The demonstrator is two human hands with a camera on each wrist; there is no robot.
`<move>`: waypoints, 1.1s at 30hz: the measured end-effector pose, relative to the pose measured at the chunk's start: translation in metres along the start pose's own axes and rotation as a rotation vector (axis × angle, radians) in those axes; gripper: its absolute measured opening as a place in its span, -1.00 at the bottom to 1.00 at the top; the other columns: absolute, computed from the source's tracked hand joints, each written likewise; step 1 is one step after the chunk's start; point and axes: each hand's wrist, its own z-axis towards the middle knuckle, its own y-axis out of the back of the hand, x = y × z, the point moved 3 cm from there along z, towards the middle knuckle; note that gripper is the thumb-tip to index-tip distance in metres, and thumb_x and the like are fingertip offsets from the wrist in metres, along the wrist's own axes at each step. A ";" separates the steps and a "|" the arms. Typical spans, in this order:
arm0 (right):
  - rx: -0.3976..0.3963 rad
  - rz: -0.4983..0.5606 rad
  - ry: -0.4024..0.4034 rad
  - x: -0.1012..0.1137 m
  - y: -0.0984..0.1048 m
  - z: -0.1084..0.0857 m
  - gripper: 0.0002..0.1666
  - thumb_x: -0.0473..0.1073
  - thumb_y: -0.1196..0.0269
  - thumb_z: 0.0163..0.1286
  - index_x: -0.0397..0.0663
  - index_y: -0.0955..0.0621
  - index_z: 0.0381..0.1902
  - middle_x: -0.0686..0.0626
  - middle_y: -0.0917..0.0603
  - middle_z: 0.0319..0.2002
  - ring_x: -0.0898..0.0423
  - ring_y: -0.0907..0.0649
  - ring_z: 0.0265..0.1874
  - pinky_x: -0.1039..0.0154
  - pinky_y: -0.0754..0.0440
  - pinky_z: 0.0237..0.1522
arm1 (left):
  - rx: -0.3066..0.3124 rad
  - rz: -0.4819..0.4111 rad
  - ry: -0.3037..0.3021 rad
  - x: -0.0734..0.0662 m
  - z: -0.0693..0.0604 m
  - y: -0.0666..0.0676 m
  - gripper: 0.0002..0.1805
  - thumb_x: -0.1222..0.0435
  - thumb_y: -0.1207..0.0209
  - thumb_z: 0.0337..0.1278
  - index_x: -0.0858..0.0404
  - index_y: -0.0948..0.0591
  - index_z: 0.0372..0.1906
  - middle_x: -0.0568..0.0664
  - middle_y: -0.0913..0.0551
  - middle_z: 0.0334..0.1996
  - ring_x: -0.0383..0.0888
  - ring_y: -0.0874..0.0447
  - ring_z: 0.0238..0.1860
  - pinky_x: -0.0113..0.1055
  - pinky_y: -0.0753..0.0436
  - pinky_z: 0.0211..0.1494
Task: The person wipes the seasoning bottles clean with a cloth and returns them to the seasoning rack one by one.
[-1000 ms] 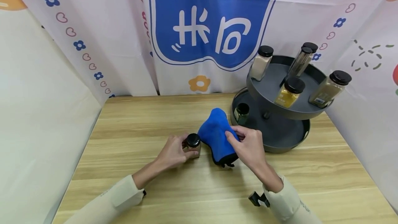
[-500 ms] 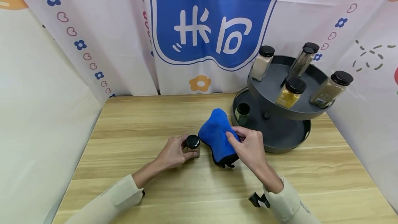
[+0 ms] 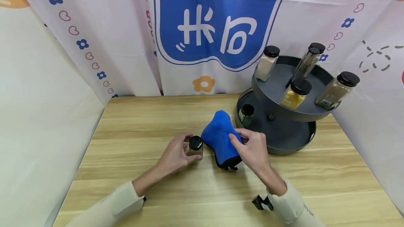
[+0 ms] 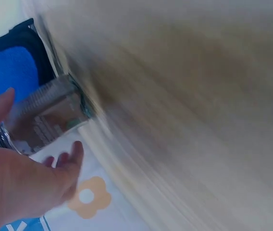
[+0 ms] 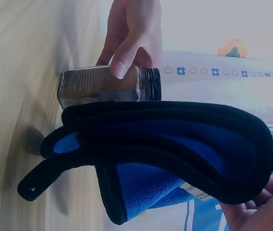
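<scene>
A square glass jar with a black lid [image 3: 195, 146] and brown contents stands upright on the table. My left hand [image 3: 175, 151] is around its left side; in the left wrist view the fingers [image 4: 71, 166] are spread apart from the glass, while the thumb lies close to it. My right hand [image 3: 252, 144] pinches a folded blue cloth with black edging [image 3: 221, 137] between thumb and fingers, just right of the jar. In the right wrist view the cloth [image 5: 151, 149] hangs in folds with a black loop, hiding part of the jar [image 5: 100, 84].
A dark two-tier round rack [image 3: 277, 148] stands at the back right. Several black-lidded jars sit on its top tier, including a yellow one [image 3: 293, 95]; a small green jar [image 3: 246, 115] is on the lower tier. A printed curtain [image 3: 132, 45] hangs behind the wooden table [image 3: 132, 122].
The left hand's fingers have moved slightly away from the jar, which stays in nearly the same place. The right hand and the cloth have hardly moved.
</scene>
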 end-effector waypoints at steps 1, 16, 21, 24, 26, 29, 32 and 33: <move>-0.001 0.002 0.002 0.000 0.000 0.000 -0.83 -0.34 -0.45 0.36 -0.26 -0.83 -0.11 -0.12 -0.86 -0.30 0.06 -0.84 -0.36 0.26 -0.77 -0.27 | -0.016 -0.003 0.014 -0.001 -0.002 0.000 -0.10 0.20 -0.68 -0.11 0.46 -0.51 0.34 0.22 -0.67 0.14 0.17 -0.72 0.06 0.03 -0.73 0.12; -0.031 -0.012 -0.005 -0.003 0.005 -0.001 -0.82 -0.33 -0.45 0.35 -0.28 -0.83 -0.11 -0.14 -0.86 -0.29 0.03 -0.84 -0.35 0.35 -0.73 -0.25 | -0.086 -0.151 0.023 -0.015 -0.006 -0.014 -0.25 0.31 -0.68 -0.13 0.40 -0.60 0.22 0.18 -0.76 0.05 0.10 -0.77 0.09 -0.12 -0.73 0.15; -0.039 -0.015 -0.019 -0.004 0.007 -0.001 -0.82 -0.33 -0.46 0.35 -0.28 -0.83 -0.10 -0.15 -0.86 -0.28 0.02 -0.84 -0.34 0.34 -0.74 -0.24 | -0.097 -0.053 -0.029 -0.019 0.001 -0.021 -0.34 0.22 -0.70 -0.15 0.33 -0.67 0.10 0.05 -0.72 -0.30 -0.06 -0.59 -0.34 -0.34 -0.54 -0.28; -0.040 -0.021 -0.026 -0.004 0.006 -0.001 -0.82 -0.31 -0.46 0.36 -0.26 -0.83 -0.11 -0.15 -0.86 -0.28 0.02 -0.84 -0.33 0.31 -0.74 -0.23 | -0.114 -0.036 -0.044 -0.018 0.005 -0.025 -0.39 0.23 -0.70 -0.15 0.32 -0.70 0.05 0.00 -0.73 -0.30 -0.11 -0.54 -0.39 -0.37 -0.47 -0.32; -0.042 -0.026 -0.028 -0.005 0.006 -0.001 -0.83 -0.31 -0.45 0.36 -0.25 -0.84 -0.11 -0.15 -0.86 -0.28 0.02 -0.84 -0.33 0.32 -0.73 -0.23 | -0.121 -0.060 -0.035 -0.018 0.007 -0.028 -0.41 0.27 -0.69 -0.14 0.33 -0.71 0.05 -0.01 -0.79 -0.22 -0.15 -0.62 -0.34 -0.37 -0.55 -0.27; -0.045 -0.025 -0.027 -0.006 0.006 -0.002 -0.83 -0.31 -0.45 0.36 -0.25 -0.84 -0.12 -0.14 -0.86 -0.28 0.02 -0.84 -0.33 0.39 -0.69 -0.24 | -0.125 -0.096 -0.007 -0.017 0.009 -0.029 -0.45 0.31 -0.69 -0.13 0.33 -0.73 0.03 0.02 -0.83 -0.17 -0.20 -0.70 -0.28 -0.34 -0.63 -0.21; -0.045 -0.016 -0.026 -0.006 0.006 -0.002 -0.83 -0.32 -0.45 0.36 -0.26 -0.84 -0.12 -0.15 -0.86 -0.27 0.01 -0.84 -0.32 0.39 -0.70 -0.23 | -0.125 -0.119 0.001 -0.017 0.010 -0.029 -0.47 0.33 -0.68 -0.14 0.34 -0.74 0.00 0.04 -0.84 -0.18 -0.22 -0.74 -0.26 -0.32 -0.68 -0.19; -0.047 -0.015 -0.028 -0.007 0.007 -0.002 -0.83 -0.32 -0.46 0.35 -0.26 -0.84 -0.12 -0.15 -0.86 -0.27 0.01 -0.84 -0.32 0.39 -0.70 -0.23 | -0.125 -0.117 -0.009 -0.017 0.010 -0.028 -0.48 0.34 -0.68 -0.15 0.34 -0.75 -0.01 0.05 -0.84 -0.19 -0.21 -0.75 -0.26 -0.32 -0.69 -0.20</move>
